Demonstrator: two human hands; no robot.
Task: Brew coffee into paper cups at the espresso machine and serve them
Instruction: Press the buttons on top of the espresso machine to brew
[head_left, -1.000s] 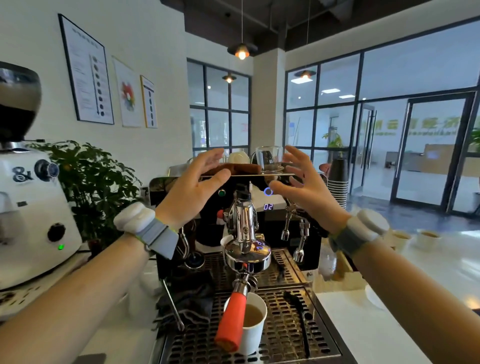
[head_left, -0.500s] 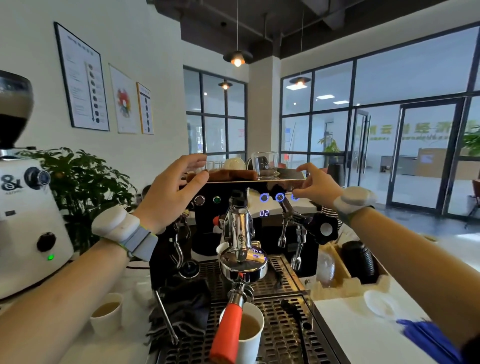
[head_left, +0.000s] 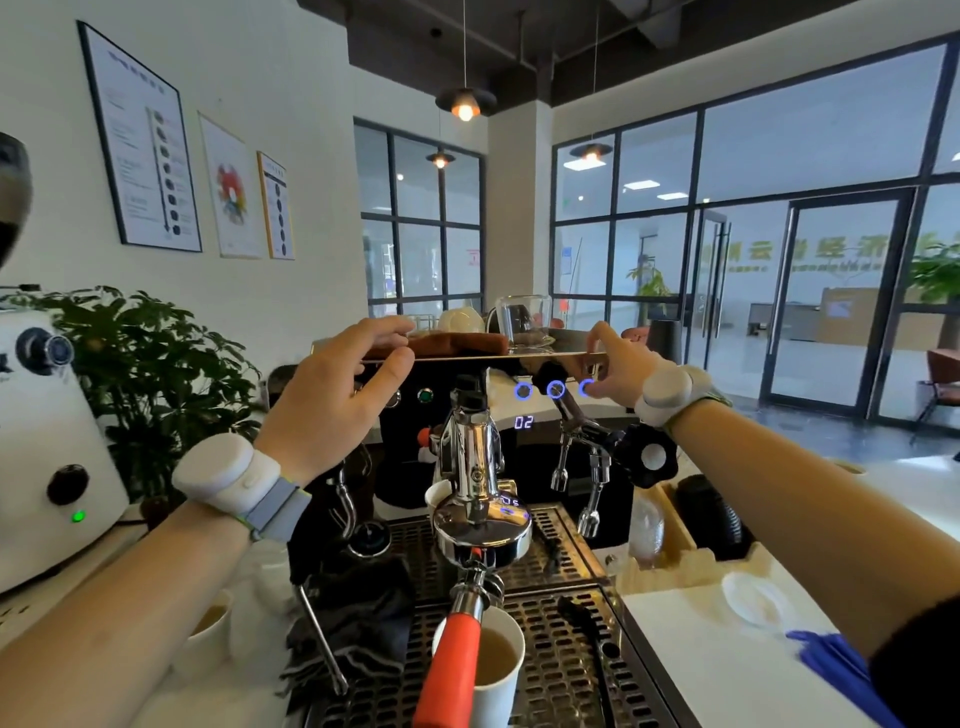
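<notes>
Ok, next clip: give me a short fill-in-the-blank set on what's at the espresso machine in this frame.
1. The portafilter locked into the espresso machine has a handle coloured ____.
2. The paper cup under the portafilter stands on the machine's ____ tray.
3. The digits lit on the machine's front panel read ____.
4. The left hand and the right hand both touch the machine's ____ edge.

Missing words: orange; drip; 02; top

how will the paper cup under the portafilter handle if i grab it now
The paper cup looks well filled with coffee, so a squeeze may flex its thin wall and spill. The orange portafilter handle overhangs its rim, so it probably has to slide out sideways first.
</notes>
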